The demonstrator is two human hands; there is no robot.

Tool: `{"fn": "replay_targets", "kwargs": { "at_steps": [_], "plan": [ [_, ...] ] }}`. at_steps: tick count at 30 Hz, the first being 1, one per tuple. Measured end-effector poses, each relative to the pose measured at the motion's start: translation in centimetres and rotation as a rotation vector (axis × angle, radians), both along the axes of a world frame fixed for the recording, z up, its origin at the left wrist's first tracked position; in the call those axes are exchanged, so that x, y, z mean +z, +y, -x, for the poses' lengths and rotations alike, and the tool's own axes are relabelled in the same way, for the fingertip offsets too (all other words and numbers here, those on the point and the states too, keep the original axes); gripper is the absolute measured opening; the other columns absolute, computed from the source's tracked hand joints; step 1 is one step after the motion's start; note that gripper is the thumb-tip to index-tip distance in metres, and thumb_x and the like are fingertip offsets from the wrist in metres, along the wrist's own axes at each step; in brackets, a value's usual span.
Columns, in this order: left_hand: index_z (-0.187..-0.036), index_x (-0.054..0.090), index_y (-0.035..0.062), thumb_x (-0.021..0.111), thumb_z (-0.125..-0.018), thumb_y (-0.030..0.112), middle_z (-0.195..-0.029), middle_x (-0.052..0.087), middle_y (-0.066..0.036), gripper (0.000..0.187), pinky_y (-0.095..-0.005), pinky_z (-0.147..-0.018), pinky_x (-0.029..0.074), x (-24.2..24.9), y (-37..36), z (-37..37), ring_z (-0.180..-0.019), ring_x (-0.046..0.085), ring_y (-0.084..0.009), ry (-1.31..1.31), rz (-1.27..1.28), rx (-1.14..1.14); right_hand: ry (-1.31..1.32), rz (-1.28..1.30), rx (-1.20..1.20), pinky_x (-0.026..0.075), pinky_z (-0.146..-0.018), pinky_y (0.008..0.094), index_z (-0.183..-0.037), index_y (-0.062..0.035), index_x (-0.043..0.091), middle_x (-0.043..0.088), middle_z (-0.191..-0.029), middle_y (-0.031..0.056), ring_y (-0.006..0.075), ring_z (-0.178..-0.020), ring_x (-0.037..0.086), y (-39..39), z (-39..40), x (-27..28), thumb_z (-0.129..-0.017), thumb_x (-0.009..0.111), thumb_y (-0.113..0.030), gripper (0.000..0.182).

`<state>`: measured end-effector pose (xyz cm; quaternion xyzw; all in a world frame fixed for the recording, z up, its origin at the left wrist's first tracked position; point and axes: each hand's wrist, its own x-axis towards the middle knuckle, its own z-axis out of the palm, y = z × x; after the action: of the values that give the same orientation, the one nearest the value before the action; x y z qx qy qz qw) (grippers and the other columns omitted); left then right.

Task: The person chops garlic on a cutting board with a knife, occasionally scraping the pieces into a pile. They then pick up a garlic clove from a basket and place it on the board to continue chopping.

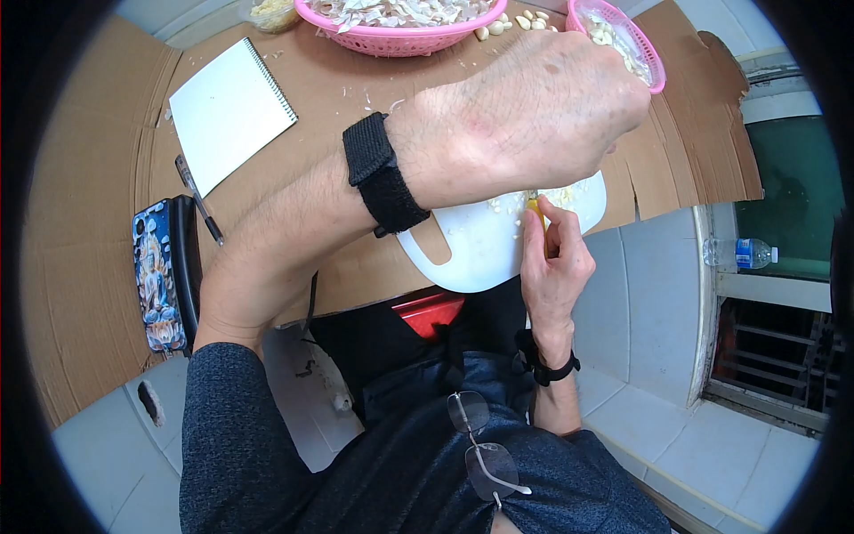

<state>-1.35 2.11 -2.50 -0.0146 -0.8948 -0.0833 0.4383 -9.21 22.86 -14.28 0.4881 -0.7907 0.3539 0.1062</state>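
My left hand (534,111) is held up close to the camera, reaching over the cutting board toward the right. It is curled closed with the back of the hand toward me; its fingers are mostly hidden, so anything inside is out of sight. Below it, my right hand (556,245) grips the yellow handle of a knife (535,206) over the white cutting board (476,267). The blade is mostly hidden behind my left hand. Chopped garlic (569,193) lies on the board around the knife.
A large pink basket (400,40) of garlic skins, garlic cloves (527,21) and a small pink basket (656,71) line the back. At left are a notebook (231,116), a pen (200,200) and a phone (160,276). A plastic bottle (743,254) lies at right.
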Motion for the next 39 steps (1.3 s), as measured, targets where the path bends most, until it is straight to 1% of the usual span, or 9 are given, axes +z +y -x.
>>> {"fn": "replay_targets", "kwargs": {
  "at_steps": [2,5,11,14,21,25,32,35,39],
  "plan": [
    [-0.085,0.081,-0.0068,0.075,-0.079,-0.002,-0.072,0.074,-0.025,0.009,-0.0406,-0.062,0.067,-0.4,0.0,0.3,-0.077,0.083,-0.0342,0.072,0.03,-0.01,0.0,0.0,0.002,0.053,-0.065,0.0358,-0.12,-0.001,0.079,0.073,-0.08,0.0112,0.0201,-0.065,0.065,0.0,0.1,-0.1,-0.1,0.083,-0.006,0.021],
    [-0.084,0.08,-0.0066,0.075,-0.078,-0.002,-0.071,0.073,-0.025,0.009,-0.0416,-0.063,0.067,0.0,0.1,-0.1,-0.077,0.083,-0.0351,0.01,0.002,-0.014,-0.002,0.002,0.006,0.053,-0.064,0.0355,-0.12,-0.001,0.079,0.073,-0.081,0.011,0.0198,-0.065,0.065,0.1,0.1,-0.1,-0.1,0.083,-0.006,0.022],
    [-0.081,0.079,-0.0054,0.075,-0.073,-0.001,-0.071,0.072,-0.024,0.01,-0.0444,-0.066,0.066,-0.1,0.2,0.1,-0.076,0.082,-0.0367,-0.014,-0.003,-0.028,-0.02,0.011,0.006,0.052,-0.064,0.0352,-0.121,-0.0009,0.079,0.073,-0.081,0.0111,0.0199,-0.064,0.063,0.0,0.1,-0.3,-0.099,0.083,-0.006,0.023],
    [-0.08,0.078,-0.005,0.075,-0.073,0.0,-0.07,0.072,-0.024,0.009,-0.044,-0.066,0.066,-0.1,0.1,0.0,-0.076,0.082,-0.0363,0.015,-0.029,-0.055,-0.028,0.015,0.009,0.052,-0.063,0.0352,-0.121,-0.0006,0.079,0.072,-0.08,0.0112,0.0198,-0.064,0.063,0.1,0.1,-0.3,-0.099,0.083,-0.006,0.023],
    [-0.079,0.078,-0.0049,0.075,-0.073,-0.001,-0.07,0.072,-0.024,0.008,-0.0433,-0.067,0.067,-0.2,0.5,0.0,-0.077,0.082,-0.036,-0.006,-0.026,-0.061,-0.036,0.023,0.008,0.05,-0.062,0.0354,-0.121,-0.0015,0.079,0.068,-0.077,0.0093,0.0191,-0.063,0.06,0.1,0.1,-0.4,-0.099,0.083,-0.005,0.022],
    [-0.082,0.079,-0.0052,0.076,-0.075,-0.002,-0.072,0.074,-0.023,0.008,-0.0433,-0.066,0.068,-0.6,0.9,0.3,-0.079,0.083,-0.0347,-0.024,-0.025,-0.018,-0.032,0.034,0.006,0.049,-0.061,0.0353,-0.121,-0.0019,0.079,0.067,-0.075,0.0086,0.0188,-0.062,0.058,0.1,0.2,-0.6,-0.099,0.083,-0.005,0.022],
    [-0.083,0.081,-0.0053,0.077,-0.077,-0.001,-0.074,0.075,-0.024,0.008,-0.0424,-0.068,0.068,-0.3,1.0,0.1,-0.081,0.084,-0.0347,-0.071,-0.041,-0.034,-0.067,0.041,0.006,0.046,-0.059,0.0336,-0.121,-0.0019,0.079,0.064,-0.072,0.0071,0.0159,-0.062,0.056,0.2,0.2,-0.7,-0.1,0.083,-0.006,0.022],
    [-0.083,0.081,-0.0051,0.078,-0.077,0.0,-0.074,0.076,-0.023,0.008,-0.041,-0.069,0.069,-0.7,0.9,0.3,-0.081,0.084,-0.034,-0.004,0.005,-0.045,-0.07,0.043,0.003,0.045,-0.058,0.0332,-0.122,-0.002,0.078,0.062,-0.071,0.0065,0.0153,-0.061,0.055,0.2,0.2,-0.8,-0.1,0.083,-0.006,0.023],
    [-0.083,0.081,-0.005,0.079,-0.076,0.0,-0.074,0.076,-0.023,0.009,-0.0415,-0.068,0.068,-0.5,1.0,0.0,-0.081,0.084,-0.034,-0.02,0.001,-0.063,-0.09,0.065,0.005,0.043,-0.056,0.0329,-0.122,-0.0024,0.078,0.061,-0.07,0.0062,0.015,-0.06,0.053,0.2,0.2,-0.9,-0.101,0.083,-0.006,0.022]
  ]
}}
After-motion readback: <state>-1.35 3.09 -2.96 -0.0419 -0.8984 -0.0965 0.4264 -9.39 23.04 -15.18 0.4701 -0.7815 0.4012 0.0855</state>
